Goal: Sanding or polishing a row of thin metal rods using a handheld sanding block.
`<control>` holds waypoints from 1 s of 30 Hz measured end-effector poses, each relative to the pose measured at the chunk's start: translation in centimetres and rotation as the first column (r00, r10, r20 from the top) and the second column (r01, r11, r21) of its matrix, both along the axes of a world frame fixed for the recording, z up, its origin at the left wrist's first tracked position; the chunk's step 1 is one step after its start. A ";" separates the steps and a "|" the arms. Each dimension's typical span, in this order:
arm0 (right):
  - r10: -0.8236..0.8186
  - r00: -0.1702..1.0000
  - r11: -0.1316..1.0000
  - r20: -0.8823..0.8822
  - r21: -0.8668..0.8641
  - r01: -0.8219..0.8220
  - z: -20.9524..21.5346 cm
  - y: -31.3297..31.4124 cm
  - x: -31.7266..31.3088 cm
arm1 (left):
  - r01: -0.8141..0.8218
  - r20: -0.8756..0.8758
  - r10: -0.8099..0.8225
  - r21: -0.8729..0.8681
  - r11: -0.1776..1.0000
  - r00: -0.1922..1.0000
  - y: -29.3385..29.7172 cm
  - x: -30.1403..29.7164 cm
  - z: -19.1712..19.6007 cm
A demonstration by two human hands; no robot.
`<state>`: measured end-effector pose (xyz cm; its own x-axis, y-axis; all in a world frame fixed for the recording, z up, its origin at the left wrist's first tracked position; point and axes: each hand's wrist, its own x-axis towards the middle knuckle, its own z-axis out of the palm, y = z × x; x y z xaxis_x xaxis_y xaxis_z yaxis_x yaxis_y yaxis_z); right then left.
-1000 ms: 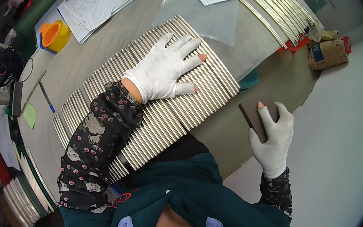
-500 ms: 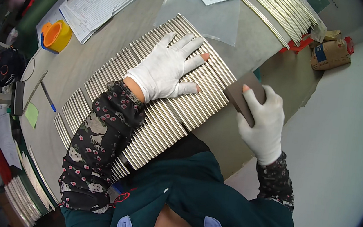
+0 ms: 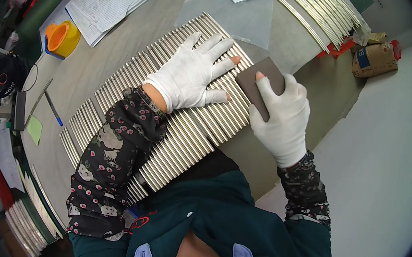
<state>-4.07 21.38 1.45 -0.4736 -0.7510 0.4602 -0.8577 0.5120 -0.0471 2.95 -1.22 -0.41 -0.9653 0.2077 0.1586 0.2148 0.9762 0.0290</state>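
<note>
Dark block (image 3: 271, 70) in your right hand (image 3: 284, 122), at the right-hand ends of the metal rods (image 3: 177, 150)
Right fingers clamped round the block, its contact with the rods hard to tell; your left hand (image 3: 184, 77) flat on them, fingers spread. Your patterned left sleeve (image 3: 113, 168) hides part of the row. Beyond: see-through sheet (image 3: 227, 15), second batch of rods (image 3: 323, 14) far right. Leftward: stacked papers (image 3: 110, 6), yellow cup (image 3: 70, 42), blue pen (image 3: 53, 110), green note (image 3: 34, 130)

Left hand (image 3: 189, 72) flat and splayed, right hand (image 3: 283, 118) (both gloved) half-curled.
</note>
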 end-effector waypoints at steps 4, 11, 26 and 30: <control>0.024 0.999 0.999 0.024 0.045 -0.025 -0.2 4.4 0.2 | 0.006 0.033 -0.006 0.016 1.000 0.999 0.3 -0.2 -0.3; 0.034 0.999 0.998 0.038 0.042 -0.036 0.3 0.9 0.0 | 0.006 0.006 -0.006 0.001 1.000 1.000 -0.1 0.1 -0.7; 0.007 0.998 1.000 0.063 -0.013 -0.006 -0.3 3.1 1.0 | 0.006 0.067 -0.006 0.003 1.000 0.998 0.1 -0.6 -0.2; 0.010 1.000 1.000 0.028 -0.009 -0.009 0.0 -1.2 0.7 | 0.000 0.016 0.001 -0.034 0.999 1.000 -0.1 0.1 -0.2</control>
